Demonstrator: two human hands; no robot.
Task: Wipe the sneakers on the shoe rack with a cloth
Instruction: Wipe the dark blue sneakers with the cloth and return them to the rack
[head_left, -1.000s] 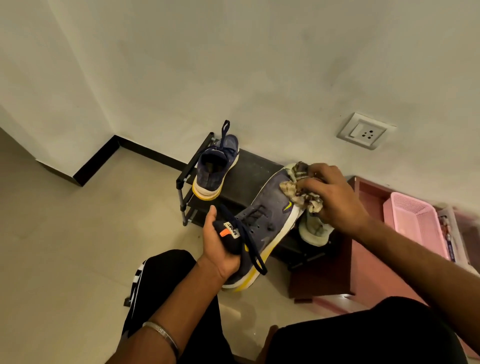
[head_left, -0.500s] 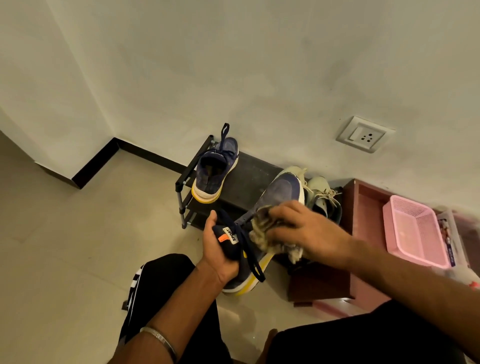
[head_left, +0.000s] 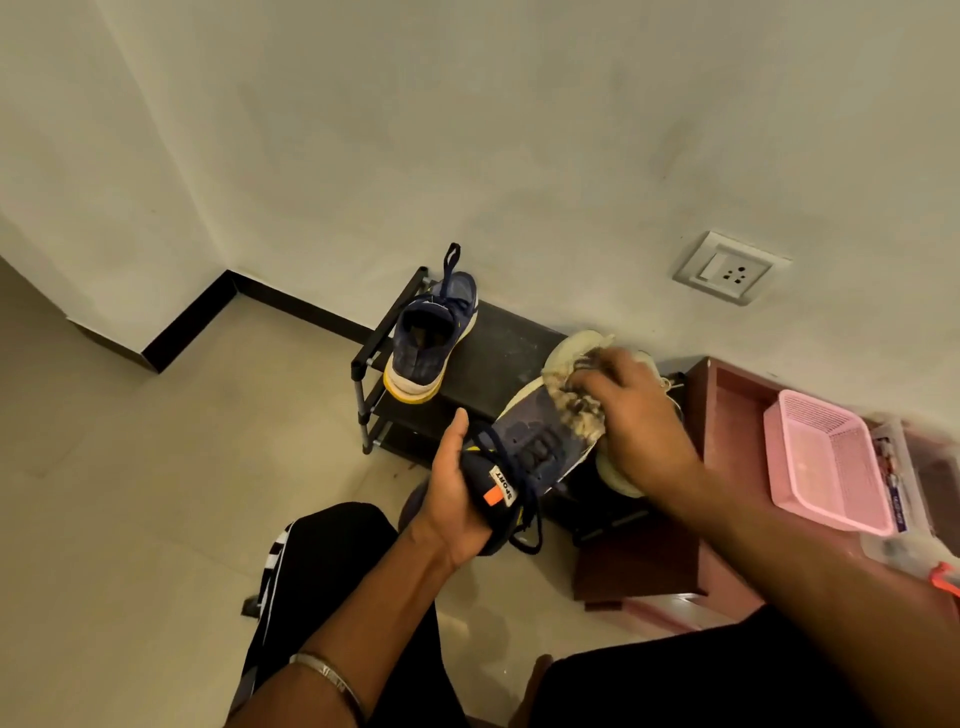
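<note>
My left hand (head_left: 451, 493) grips the heel of a navy sneaker (head_left: 530, 447) with a "SPORT" tab, held in the air in front of the black shoe rack (head_left: 498, 358). My right hand (head_left: 639, 415) holds a crumpled, dirty beige cloth (head_left: 579, 410) and presses it on the sneaker's toe end. The matching navy sneaker (head_left: 428, 343) with a yellow sole stands on the rack's top shelf at the left, heel toward me. A pale sneaker (head_left: 613, 467) on the rack shows partly behind my right hand.
A dark red wooden unit (head_left: 727, 415) stands right of the rack, carrying a pink plastic basket (head_left: 826, 462). A wall socket (head_left: 730, 267) sits above. The white wall runs behind the rack; beige floor tiles lie to the left. My knees in black trousers fill the bottom.
My right hand with the cloth slid from the sneaker's laced middle back up to its toe end. My left hand kept its grip on the heel.
</note>
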